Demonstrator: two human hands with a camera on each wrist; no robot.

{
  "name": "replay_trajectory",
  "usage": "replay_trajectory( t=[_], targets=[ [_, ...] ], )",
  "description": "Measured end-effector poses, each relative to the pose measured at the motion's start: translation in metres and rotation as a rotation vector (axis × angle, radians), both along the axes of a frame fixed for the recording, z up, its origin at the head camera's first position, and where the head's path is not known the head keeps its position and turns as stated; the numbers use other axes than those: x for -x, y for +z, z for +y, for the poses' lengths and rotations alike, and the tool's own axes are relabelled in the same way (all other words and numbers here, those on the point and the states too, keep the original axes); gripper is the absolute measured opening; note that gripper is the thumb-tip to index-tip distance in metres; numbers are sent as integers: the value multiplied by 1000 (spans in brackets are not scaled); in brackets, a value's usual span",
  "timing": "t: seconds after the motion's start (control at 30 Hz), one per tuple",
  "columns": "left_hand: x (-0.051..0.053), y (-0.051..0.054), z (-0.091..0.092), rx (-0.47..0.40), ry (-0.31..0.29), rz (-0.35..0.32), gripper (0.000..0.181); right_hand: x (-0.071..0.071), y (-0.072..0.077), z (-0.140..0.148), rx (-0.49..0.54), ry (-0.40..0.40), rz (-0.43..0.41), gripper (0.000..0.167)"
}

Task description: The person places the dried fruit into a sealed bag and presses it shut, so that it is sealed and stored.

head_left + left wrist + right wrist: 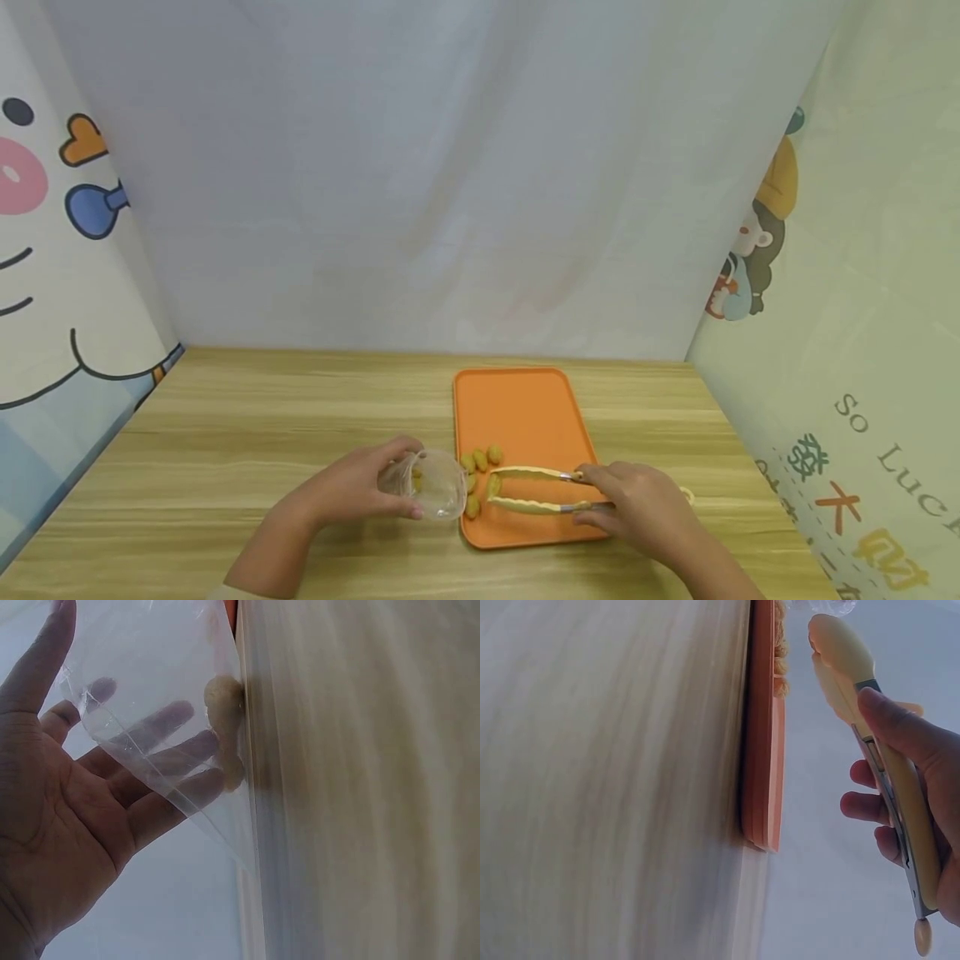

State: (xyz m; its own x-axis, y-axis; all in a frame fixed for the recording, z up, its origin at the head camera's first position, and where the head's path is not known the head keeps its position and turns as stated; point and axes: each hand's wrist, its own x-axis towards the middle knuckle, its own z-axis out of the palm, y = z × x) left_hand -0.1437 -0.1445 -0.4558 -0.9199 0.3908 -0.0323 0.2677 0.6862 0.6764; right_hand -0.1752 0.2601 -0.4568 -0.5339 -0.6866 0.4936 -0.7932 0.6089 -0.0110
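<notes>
- My left hand [345, 487] is partly open, thumb and fingers curved round a clear plastic bag [446, 500] whose mouth faces 3 o'clock, towards the orange tray [525, 408].
- My left-wrist view shows tan nuggets inside [225, 701] low in that bag.
- On the tray, I see loose tan nuggets [480, 459] clustered between 8 and 10 o'clock, just beside the bag.
- My right hand [637, 504], at the tray's 4 o'clock, grips cream tongs [525, 506], fingers wrapped round the handles.
- The tongs point to 9 o'clock, heads apart; one nugget shows between them, but I can't tell whether it's pinched.
- Everything sits over a wood-grain table [315, 400].
</notes>
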Motion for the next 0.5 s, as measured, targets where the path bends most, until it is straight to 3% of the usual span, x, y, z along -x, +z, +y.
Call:
replay_trajectory(
  t=[0.5],
  targets=[
    [0, 1, 1, 11, 21, -6, 78, 4, -2, -1, 73, 48, 114, 56]
  ],
)
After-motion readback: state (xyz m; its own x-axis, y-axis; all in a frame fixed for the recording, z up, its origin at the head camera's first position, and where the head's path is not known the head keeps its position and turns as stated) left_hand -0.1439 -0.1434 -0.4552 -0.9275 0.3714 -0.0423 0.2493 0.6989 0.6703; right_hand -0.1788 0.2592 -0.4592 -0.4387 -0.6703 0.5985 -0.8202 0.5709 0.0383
